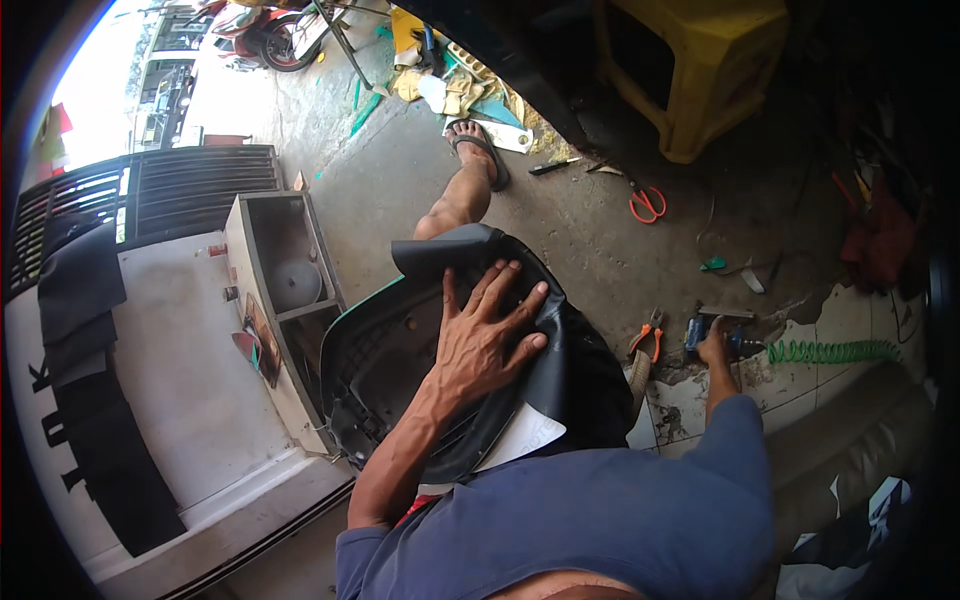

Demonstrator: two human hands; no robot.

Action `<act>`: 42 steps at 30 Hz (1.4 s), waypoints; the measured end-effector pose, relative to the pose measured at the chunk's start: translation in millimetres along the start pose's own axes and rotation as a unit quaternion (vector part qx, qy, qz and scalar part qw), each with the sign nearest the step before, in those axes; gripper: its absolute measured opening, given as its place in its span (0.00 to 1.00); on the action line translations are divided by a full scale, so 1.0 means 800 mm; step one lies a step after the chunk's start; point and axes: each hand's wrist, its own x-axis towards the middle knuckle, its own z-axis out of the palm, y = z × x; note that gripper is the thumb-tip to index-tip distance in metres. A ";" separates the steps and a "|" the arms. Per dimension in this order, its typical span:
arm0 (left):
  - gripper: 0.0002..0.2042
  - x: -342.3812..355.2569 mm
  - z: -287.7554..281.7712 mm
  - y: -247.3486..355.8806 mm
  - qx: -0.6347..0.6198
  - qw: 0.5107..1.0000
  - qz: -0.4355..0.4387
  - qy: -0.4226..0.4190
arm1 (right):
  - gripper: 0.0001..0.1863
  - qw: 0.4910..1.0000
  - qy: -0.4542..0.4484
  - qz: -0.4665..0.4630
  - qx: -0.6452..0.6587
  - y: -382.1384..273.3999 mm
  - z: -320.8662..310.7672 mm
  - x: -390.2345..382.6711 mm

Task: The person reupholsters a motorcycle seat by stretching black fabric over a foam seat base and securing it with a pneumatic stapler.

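Note:
An upturned motorcycle seat with a black plastic base (pixel 370 345) lies across my lap. Black vinyl cover (pixel 572 345) is folded over its edge. My left hand (pixel 478 330) rests on the vinyl with its fingers spread, pressing the folded part near the far right edge of the base. Over on the right, close to the floor, my right hand (pixel 714 346) is closed around a blue air staple gun (pixel 693 338). A green coiled air hose (pixel 835 351) runs from the tool to the right. The palm side of both hands is hidden.
Orange-handled pliers (pixel 650 338) lie between the seat and the staple gun. Red-handled scissors (pixel 648 205) are farther off on the floor. A yellow stool (pixel 690 95) stands at the far right, an open wooden cabinet (pixel 240 250) at left. Scraps (pixel 455 95) lie beyond my foot.

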 end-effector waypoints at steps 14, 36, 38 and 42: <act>0.27 0.045 0.015 0.018 -0.080 0.991 0.084 0.072 | 0.34 0.960 0.037 -0.248 -0.125 -0.017 -0.129 0.008; 0.25 0.036 0.040 -0.003 -0.209 0.955 0.097 0.189 | 0.14 0.673 0.141 -0.600 -0.409 -0.414 -0.392 -0.415; 0.25 0.033 0.048 -0.007 -0.221 0.951 0.095 0.193 | 0.15 0.686 0.134 -0.573 -0.427 -0.420 -0.389 -0.416; 0.24 0.034 0.050 -0.003 -0.243 0.942 0.110 0.203 | 0.23 0.717 0.111 -0.550 -0.413 -0.406 -0.399 -0.418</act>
